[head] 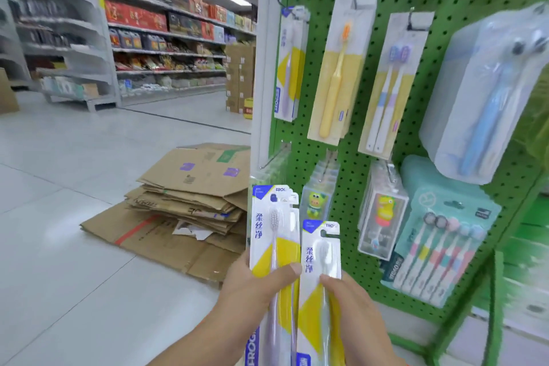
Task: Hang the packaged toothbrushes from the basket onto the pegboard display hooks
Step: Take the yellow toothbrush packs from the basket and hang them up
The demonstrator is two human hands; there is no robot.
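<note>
My left hand (252, 285) grips a small stack of white-and-yellow toothbrush packs (274, 232), thumb across the front. My right hand (350, 306) holds a single matching pack (319, 261) just to the right, thumb on its face. Both stand upright in front of the green pegboard (350, 157). A same-style pack (289, 68) hangs on a hook at the pegboard's upper left. An empty hook (274, 156) sticks out at the left edge below it. The basket is out of view.
Other toothbrush packs hang on the pegboard: yellow (338, 68), a pair (389, 89), blue (487, 104), children's ones (383, 217), a multi-pack (439, 249). Flattened cardboard (184, 211) lies on the floor at left. Store shelves (142, 38) line the far aisle.
</note>
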